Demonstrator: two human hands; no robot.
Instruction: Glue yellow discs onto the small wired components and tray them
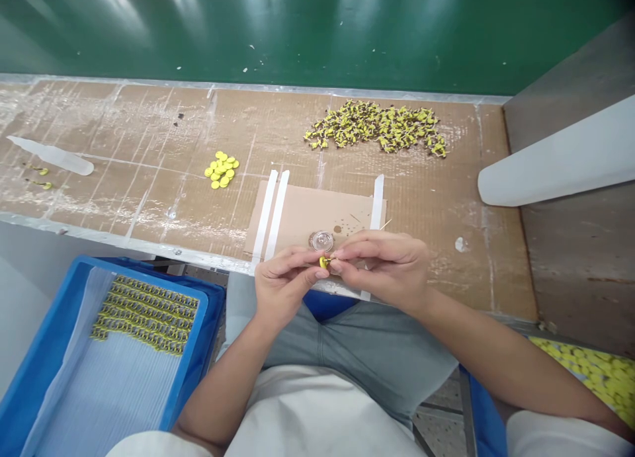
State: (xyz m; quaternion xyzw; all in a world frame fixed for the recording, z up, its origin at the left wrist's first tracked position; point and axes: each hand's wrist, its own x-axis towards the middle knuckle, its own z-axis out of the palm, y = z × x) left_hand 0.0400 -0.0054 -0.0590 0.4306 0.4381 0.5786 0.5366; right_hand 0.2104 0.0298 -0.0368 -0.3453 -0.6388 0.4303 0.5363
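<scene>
Thumb and forefinger of my left hand [285, 282] pinch a small yellow disc [323, 262] by its edge, over the table's front edge. My right hand [384, 265] is closed at the fingertips on a tiny dark-and-yellow piece [332, 261], which meets the disc's face; whether they are joined I cannot tell. Just beyond my fingertips stands a small clear glass jar [322, 240] on a taped cardboard sheet [317, 209]. Brown spots mark the sheet beside it. A thin wooden stick [385, 224] pokes out behind my right hand.
A heap of small yellow-and-brown pieces [377, 126] lies at the back. Yellow discs [221, 170] are piled left of centre; a white bottle [52, 156] lies far left. A blue tray [193, 331] with rows of pieces sits lower left, more yellow discs [590, 371] lower right. A white tube [555, 156] juts in.
</scene>
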